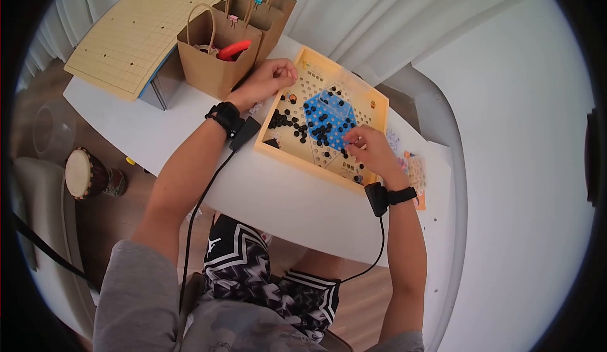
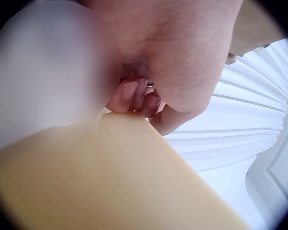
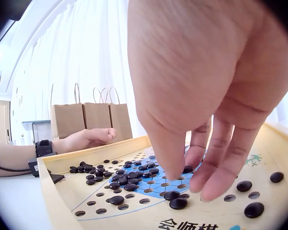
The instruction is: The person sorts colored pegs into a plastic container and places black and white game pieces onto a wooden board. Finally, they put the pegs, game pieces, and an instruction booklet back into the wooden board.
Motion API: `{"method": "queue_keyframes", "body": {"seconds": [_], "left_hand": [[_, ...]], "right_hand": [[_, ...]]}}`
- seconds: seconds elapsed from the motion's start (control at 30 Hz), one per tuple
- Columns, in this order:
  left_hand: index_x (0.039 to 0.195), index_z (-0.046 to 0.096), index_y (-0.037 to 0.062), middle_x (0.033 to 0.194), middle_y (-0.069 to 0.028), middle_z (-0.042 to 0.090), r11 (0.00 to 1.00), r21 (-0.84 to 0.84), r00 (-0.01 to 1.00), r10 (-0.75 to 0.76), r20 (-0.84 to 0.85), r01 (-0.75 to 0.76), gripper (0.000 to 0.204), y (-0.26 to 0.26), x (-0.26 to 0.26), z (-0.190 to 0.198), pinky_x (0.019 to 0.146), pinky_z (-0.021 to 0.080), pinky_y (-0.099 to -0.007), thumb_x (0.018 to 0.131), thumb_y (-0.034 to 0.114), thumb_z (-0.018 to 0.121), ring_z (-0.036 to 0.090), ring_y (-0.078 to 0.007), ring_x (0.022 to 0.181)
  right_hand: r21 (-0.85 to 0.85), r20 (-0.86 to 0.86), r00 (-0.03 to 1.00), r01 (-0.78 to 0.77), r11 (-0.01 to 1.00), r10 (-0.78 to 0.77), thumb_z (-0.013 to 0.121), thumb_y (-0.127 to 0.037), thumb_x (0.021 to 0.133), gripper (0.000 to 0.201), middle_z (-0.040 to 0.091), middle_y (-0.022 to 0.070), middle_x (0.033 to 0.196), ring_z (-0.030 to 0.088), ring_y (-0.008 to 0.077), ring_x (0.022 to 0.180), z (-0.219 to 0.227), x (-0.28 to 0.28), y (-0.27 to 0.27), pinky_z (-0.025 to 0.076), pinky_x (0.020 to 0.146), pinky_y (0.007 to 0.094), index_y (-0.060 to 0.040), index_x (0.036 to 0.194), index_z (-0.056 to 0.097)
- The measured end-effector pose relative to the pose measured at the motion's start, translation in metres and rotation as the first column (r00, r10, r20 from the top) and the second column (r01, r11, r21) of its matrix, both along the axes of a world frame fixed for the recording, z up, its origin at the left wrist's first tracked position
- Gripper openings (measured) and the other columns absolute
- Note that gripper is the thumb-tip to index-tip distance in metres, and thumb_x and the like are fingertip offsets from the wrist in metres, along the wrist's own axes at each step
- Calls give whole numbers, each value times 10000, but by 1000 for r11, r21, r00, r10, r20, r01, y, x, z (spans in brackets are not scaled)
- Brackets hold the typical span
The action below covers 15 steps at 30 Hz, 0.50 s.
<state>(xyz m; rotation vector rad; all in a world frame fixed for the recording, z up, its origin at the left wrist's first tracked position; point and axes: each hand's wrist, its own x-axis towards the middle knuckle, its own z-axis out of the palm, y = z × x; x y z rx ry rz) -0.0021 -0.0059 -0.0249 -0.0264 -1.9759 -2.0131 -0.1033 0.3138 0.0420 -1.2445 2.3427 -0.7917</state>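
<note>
A wooden-rimmed game board (image 1: 300, 161) lies on the white table, with a blue star-patterned centre (image 1: 318, 106) and many black pieces (image 1: 321, 132). The right hand (image 1: 373, 150) is over its right part; in the right wrist view that hand (image 3: 216, 86) points its fingers down, thumb apart, beside a black piece (image 3: 187, 169). Whether it touches that piece I cannot tell. At the board's upper left rim is the left hand (image 1: 273, 77), fingers loosely bent. The left wrist view shows this hand (image 2: 182, 57) by the wooden rim (image 2: 139, 167), holding nothing visible.
Brown paper bags (image 1: 215, 67) stand behind the left forearm, one with a red object (image 1: 234, 50) inside. Further left, a large beige grid board (image 1: 136, 36) rests on a stand. Coloured sheets (image 1: 416, 175) lie right of the game board. A drum (image 1: 80, 174) is on the floor.
</note>
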Motion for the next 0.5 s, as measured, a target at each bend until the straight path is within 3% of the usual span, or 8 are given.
{"method": "queue_keyframes", "body": {"seconds": [0.1,0.23,0.3,0.5], "left_hand": [[959,620,78,685,97,393,1000,-10,1000,-2,6,2,22,0,0,2,573,318,-200,973,74,636,391,-5,608],[954,636,64,691,91,421,1000,8,1000,2,14,-2,19,-1,1,3,581,337,-206,955,71,653,412,-10,618],[949,651,51,694,85,450,1000,28,1000,3,13,-4,29,-1,1,2,585,354,-213,936,68,670,433,-14,628],[960,622,78,706,97,395,1000,-9,1000,-2,3,2,23,-2,-1,-1,580,327,-195,973,77,642,398,-7,625]], "right_hand": [[0,-93,988,-124,992,124,757,5,857,165,666,62,833,636,137,698,-6,1,3,559,630,290,6,1006,685],[77,-33,996,-83,994,86,771,-5,843,158,664,59,819,620,139,683,0,9,-4,550,648,294,8,975,687],[179,52,999,-1,984,-9,769,-1,823,157,655,59,782,621,137,668,8,15,-8,545,629,292,25,948,678],[177,-48,999,-10,984,19,734,10,788,164,662,75,724,628,138,622,5,18,-13,531,594,294,52,933,669]]}}
